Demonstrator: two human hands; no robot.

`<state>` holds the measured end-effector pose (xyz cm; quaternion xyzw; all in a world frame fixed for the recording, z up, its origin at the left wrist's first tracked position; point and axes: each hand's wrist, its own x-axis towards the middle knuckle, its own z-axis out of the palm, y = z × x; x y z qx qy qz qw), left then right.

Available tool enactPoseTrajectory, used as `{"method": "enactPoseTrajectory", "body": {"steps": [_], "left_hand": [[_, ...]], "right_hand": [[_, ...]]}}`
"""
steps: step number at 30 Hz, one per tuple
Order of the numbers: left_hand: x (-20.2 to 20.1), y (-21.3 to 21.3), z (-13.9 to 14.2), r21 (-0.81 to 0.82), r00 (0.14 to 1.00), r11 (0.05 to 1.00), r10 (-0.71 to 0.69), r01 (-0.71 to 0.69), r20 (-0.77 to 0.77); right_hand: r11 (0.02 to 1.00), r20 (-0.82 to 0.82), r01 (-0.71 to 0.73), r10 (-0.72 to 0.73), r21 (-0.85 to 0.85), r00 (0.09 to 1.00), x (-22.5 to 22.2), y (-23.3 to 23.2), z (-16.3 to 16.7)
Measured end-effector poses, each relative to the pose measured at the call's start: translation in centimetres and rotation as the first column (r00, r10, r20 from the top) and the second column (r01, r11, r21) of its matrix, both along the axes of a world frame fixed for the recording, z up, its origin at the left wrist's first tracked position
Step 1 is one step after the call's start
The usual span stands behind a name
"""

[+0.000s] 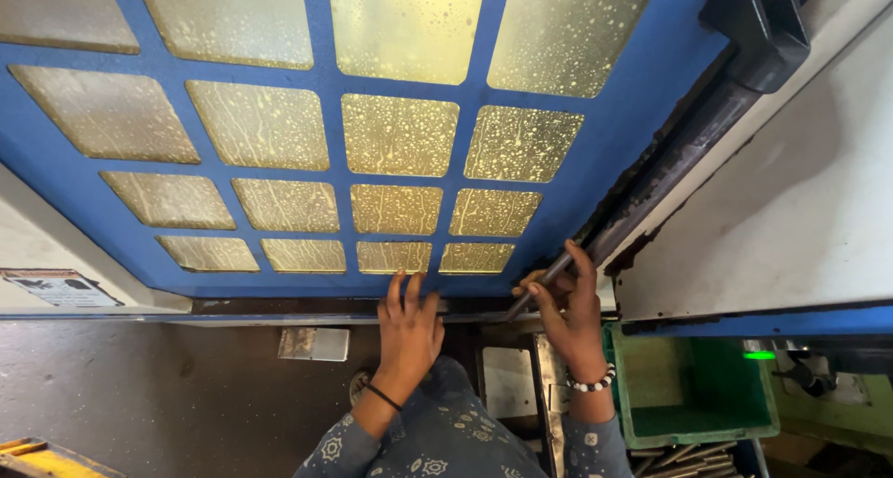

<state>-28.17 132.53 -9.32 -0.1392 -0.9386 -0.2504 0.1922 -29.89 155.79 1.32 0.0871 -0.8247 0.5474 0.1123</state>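
While the left hand (409,325) lies flat with fingers spread against the bottom edge of the blue door (614,134), the right hand (569,301) is curled around a dark metal handle (544,280) at the door's lower right corner. A green bin (693,394) sits just right of the right wrist, on the floor (139,385).

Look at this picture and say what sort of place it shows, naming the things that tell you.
Probably a machine workshop: a blue machine door with spattered window panes, a green bin, and metal rods stacked below it.
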Motion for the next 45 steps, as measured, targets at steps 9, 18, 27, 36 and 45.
{"method": "enactPoseTrajectory", "body": {"steps": [9,18,27,36,45], "left_hand": [[0.0,0.0,0.1,0.01,1.0,1.0,0.0,0.0,0.0],[-0.3,0.0,-0.2,0.008,1.0,1.0,0.002,-0.002,-0.008],[-0.3,0.0,-0.3,0.01,1.0,1.0,0.005,-0.005,-0.006],[-0.3,0.1,-0.3,0.004,1.0,1.0,0.003,-0.003,-0.02],[-0.4,0.0,-0.3,0.01,1.0,1.0,0.003,-0.002,-0.022]], "right_hand": [[1.0,0.028,0.025,-0.026,0.018,0.999,0.0,0.0,0.3],[1.0,-0.008,-0.005,0.005,0.009,1.0,-0.3,0.2,-0.4],[1.0,-0.017,-0.024,0.024,0.002,1.0,-0.4,0.3,-0.7],[0.999,-0.009,-0.039,0.039,-0.024,0.999,-0.4,0.5,-0.9],[0.999,-0.009,-0.033,0.033,-0.021,0.999,-0.4,0.4,-1.0]]}}
